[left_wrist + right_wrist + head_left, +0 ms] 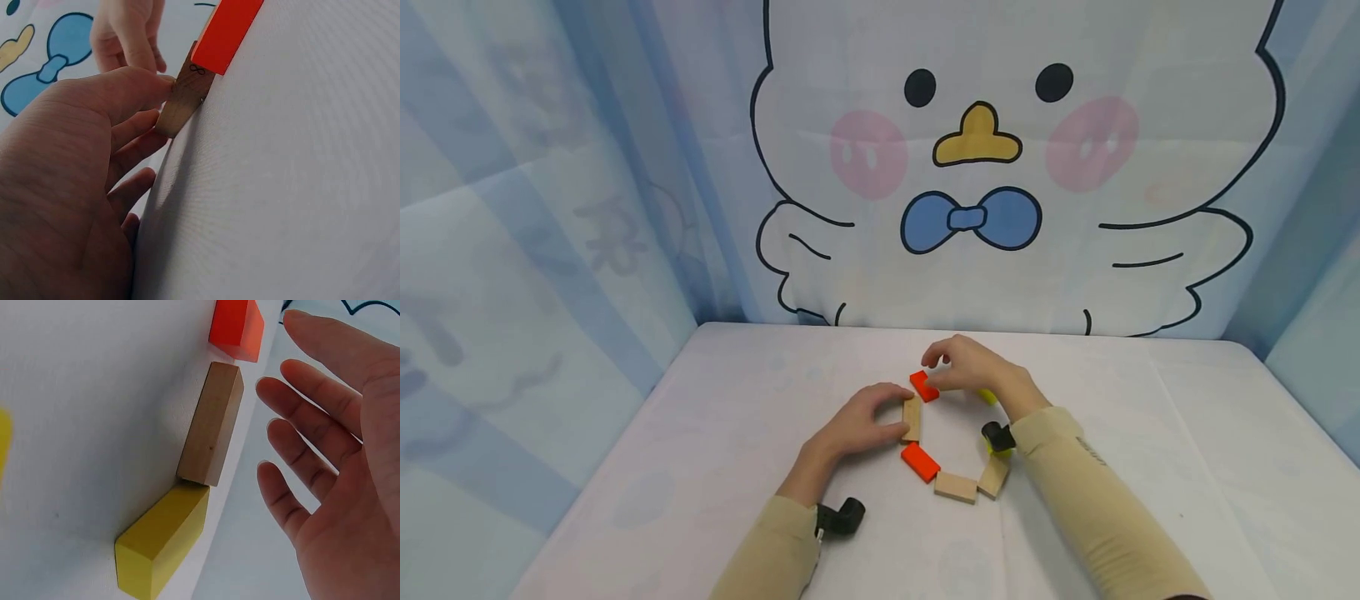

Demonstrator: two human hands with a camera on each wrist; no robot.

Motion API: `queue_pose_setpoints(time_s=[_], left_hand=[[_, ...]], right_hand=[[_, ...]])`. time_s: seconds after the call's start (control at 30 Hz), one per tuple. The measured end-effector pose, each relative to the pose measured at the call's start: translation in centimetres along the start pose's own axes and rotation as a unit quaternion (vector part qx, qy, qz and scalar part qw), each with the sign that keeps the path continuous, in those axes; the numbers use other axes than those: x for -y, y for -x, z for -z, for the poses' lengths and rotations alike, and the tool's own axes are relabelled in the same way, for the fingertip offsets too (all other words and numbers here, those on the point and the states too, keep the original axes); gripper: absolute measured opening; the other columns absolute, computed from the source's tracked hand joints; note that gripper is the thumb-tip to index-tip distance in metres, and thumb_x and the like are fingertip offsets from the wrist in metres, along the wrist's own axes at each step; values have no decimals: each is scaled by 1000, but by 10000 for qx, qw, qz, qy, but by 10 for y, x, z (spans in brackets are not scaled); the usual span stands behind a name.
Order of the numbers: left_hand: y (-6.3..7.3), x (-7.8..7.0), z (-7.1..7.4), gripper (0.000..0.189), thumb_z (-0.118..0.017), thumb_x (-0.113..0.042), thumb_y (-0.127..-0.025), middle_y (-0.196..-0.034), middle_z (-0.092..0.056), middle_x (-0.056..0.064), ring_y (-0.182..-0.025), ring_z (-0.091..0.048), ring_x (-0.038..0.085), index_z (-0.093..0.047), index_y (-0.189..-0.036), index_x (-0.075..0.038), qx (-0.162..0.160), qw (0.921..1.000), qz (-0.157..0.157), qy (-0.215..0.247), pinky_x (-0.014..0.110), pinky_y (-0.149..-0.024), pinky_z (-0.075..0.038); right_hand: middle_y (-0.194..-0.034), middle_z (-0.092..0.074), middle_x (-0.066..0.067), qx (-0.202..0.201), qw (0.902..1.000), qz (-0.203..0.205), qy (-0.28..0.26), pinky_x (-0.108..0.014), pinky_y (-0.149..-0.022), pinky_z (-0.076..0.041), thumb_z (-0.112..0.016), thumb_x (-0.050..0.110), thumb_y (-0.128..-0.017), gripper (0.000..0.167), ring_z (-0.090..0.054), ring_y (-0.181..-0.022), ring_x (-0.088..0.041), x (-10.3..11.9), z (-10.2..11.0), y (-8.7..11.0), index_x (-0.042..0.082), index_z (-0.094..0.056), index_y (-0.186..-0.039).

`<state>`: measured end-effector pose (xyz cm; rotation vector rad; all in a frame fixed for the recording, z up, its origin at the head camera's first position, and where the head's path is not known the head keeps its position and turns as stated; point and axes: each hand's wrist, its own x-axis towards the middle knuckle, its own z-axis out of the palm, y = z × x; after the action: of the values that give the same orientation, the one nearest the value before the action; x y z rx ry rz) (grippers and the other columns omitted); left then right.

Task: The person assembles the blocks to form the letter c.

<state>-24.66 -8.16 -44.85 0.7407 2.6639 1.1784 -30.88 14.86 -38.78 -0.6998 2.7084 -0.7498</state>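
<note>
My left hand [857, 421] pinches a plain wooden block [912, 418] between thumb and fingers at the left side of a ring of blocks. In the left wrist view, thumb and fingertips meet this wooden block [184, 97], whose end bears a small black mark. At the far side of the ring, my right hand [970, 367] hovers by a red block [922, 385], overlapping it in the head view. The right wrist view shows the right hand [337, 437] with fingers spread and nothing between them, beside a red block [237, 328] and a wooden block [211, 425].
Another red block [921, 462] and two wooden blocks [956, 487] form the ring's near side. A yellow block [987, 397] shows partly behind the right wrist; another yellow block [997, 447] is half hidden under its camera. A printed curtain [970, 283] hangs behind the white-covered table [700, 467].
</note>
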Motion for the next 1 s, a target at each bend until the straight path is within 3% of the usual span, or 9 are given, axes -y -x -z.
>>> queue_pose_setpoints(time_s=[0.27,0.53,1.0], left_hand=[[-1,-2,1,47,-69,-23,-91,-143,-55,6,-136,-44,27,-62,-136,-13,-23,10000,-77,11,50,-115,-32],[-1,-1,1,49,-69,-24,-91,-144,-54,4,-136,-44,26,-61,-138,-15,-10,10000,85,37,49,-115,-32],[0,1,0,47,-69,-24,-91,-143,-54,4,-135,-45,26,-61,-136,-15,23,9999,73,79,49,-115,-33]], right_hand=[[-107,-67,-2,41,9993,159,341,-41,-89,-52,-77,22,-89,26,-58,-101,-26,1,-5,-4,12,-72,-112],[-99,-65,0,34,9989,67,452,-34,-78,-51,-79,25,-87,24,-56,-89,-21,3,-10,-4,16,-71,-108],[-95,-63,0,84,9983,65,569,-31,-74,-50,-77,24,-88,26,-56,-83,-19,7,-12,-5,12,-68,-109]])
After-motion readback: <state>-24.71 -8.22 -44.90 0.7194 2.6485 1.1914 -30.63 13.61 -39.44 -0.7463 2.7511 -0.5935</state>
